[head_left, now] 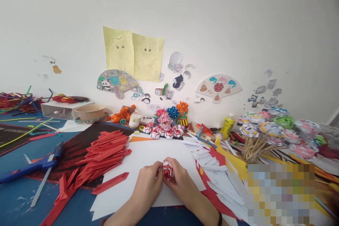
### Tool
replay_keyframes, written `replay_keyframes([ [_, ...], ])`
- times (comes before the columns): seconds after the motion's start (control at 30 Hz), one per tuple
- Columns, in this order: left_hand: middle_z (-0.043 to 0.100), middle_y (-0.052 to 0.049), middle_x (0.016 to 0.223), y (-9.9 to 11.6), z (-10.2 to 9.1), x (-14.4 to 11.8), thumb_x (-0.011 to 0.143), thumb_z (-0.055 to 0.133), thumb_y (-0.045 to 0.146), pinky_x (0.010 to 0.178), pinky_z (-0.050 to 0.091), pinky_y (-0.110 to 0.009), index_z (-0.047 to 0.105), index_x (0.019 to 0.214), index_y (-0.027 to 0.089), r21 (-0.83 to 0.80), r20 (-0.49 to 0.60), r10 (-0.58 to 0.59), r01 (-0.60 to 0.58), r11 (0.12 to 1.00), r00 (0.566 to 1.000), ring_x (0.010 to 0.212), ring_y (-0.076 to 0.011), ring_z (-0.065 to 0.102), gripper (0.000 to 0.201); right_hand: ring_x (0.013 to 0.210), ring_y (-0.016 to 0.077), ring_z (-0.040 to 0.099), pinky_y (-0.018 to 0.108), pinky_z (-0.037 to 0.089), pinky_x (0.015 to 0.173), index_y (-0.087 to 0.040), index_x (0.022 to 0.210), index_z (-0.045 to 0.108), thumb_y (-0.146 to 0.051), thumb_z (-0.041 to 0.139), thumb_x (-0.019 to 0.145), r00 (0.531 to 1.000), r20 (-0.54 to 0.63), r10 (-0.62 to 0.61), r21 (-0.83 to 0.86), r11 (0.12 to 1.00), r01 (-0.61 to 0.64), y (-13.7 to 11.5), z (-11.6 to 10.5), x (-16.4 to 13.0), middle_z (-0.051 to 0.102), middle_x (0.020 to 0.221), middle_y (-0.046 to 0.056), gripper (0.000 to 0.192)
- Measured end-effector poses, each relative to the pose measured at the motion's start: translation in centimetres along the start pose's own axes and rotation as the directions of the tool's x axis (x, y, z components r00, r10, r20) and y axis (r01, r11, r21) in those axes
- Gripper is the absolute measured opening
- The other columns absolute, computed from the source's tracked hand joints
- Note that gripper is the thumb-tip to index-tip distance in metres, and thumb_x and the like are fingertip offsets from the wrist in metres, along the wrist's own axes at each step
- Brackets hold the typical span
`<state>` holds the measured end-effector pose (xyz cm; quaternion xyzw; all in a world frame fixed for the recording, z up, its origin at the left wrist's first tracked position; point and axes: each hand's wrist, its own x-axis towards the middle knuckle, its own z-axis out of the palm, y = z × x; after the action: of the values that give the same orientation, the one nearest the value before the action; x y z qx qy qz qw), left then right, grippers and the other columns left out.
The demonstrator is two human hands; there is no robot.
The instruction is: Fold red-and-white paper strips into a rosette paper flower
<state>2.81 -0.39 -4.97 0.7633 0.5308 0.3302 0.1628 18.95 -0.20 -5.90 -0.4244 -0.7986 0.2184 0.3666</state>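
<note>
- While both hands meet low over the middle of the desk, a blue hot-glue gun [34,164] lies far out to their left on the blue desk [16,197].
- Nearer, still to the left of the hands, a fanned pile of folded red paper strips [104,153] spreads out, with one loose red strip [109,183] just beside the left wrist.
- Left hand [147,180] rests on the large white paper sheet [143,155], fingers curled shut around the left side of a small red-and-white folded paper ball [167,170].
- Right hand [180,180] closes on the ball's other side, so the two hands press together with the ball clamped between them.
- Beyond the hands, towards the wall, sits a row of finished red-and-white paper flowers [165,132].
- To the right of the hands lie white folded paper strips [217,174]; further right stands a bunch of paper flowers on wooden sticks [261,132].
</note>
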Motion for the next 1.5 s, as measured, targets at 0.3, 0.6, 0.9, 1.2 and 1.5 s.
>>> replay_keyframes([
  [0.3, 0.07, -0.001, 0.069, -0.4, 0.1, -0.1, 0.086, 0.042, 0.013, 0.058, 0.037, -0.024, 0.062, 0.083, 0.021, -0.005, -0.036, -0.007, 0.007, 1.0, 0.999, 0.06, -0.0183, 0.063, 0.022, 0.099, 0.0228, 0.06, 0.034, 0.049, 0.085, -0.026, 0.122, 0.046, -0.019, 0.061, 0.086, 1.0, 0.012, -0.005, -0.001, 1.0, 0.005, -0.2, 0.2, 0.0, 0.059, 0.112, 0.004, 0.04],
  [0.6, 0.067, -0.001, 0.069, -0.6, 0.3, 0.0, 0.089, 0.039, 0.016, 0.058, 0.038, -0.024, 0.056, 0.082, 0.02, -0.002, -0.033, 0.06, -0.06, 0.998, 0.998, 0.06, -0.0172, 0.061, 0.019, 0.1, 0.0228, 0.059, 0.033, 0.049, 0.087, -0.027, 0.122, 0.047, -0.016, 0.062, 0.084, 1.0, -0.003, -0.029, -0.013, 0.999, 0.029, 0.0, 0.0, 0.2, 0.059, 0.112, 0.004, 0.042],
  [0.9, 0.065, -0.002, 0.07, -0.6, 0.5, -0.1, 0.089, 0.038, 0.016, 0.059, 0.039, -0.024, 0.055, 0.078, 0.019, 0.003, -0.055, 0.073, -0.072, 0.997, 0.996, 0.062, -0.0174, 0.059, 0.02, 0.097, 0.0219, 0.06, 0.032, 0.049, 0.084, -0.026, 0.121, 0.048, -0.024, 0.063, 0.086, 0.999, -0.004, -0.05, -0.002, 0.999, 0.05, -0.2, -0.1, 0.1, 0.06, 0.109, 0.004, 0.038],
  [1.2, 0.068, -0.002, 0.075, -0.3, 0.0, -0.1, 0.091, 0.04, 0.02, 0.065, 0.044, -0.027, 0.061, 0.089, 0.022, -0.017, -0.043, 0.062, -0.063, 0.998, 0.997, 0.069, -0.0195, 0.063, 0.021, 0.097, 0.0216, 0.06, 0.032, 0.049, 0.086, -0.025, 0.12, 0.049, -0.027, 0.065, 0.085, 0.999, -0.031, -0.039, 0.021, 0.999, 0.039, -0.2, -0.3, 0.2, 0.06, 0.108, 0.004, 0.038],
  [1.5, 0.072, -0.003, 0.089, 0.3, -1.0, -0.2, 0.088, 0.046, 0.022, 0.073, 0.048, -0.03, 0.061, 0.101, 0.022, -0.124, -0.093, 0.111, -0.122, 0.985, 0.99, 0.077, -0.0199, 0.066, 0.02, 0.093, 0.0216, 0.061, 0.031, 0.049, 0.083, -0.022, 0.115, 0.052, -0.033, 0.069, 0.082, 0.99, -0.141, 0.007, 0.057, 0.998, 0.001, 0.2, -0.5, 0.6, 0.063, 0.104, 0.004, 0.038],
])
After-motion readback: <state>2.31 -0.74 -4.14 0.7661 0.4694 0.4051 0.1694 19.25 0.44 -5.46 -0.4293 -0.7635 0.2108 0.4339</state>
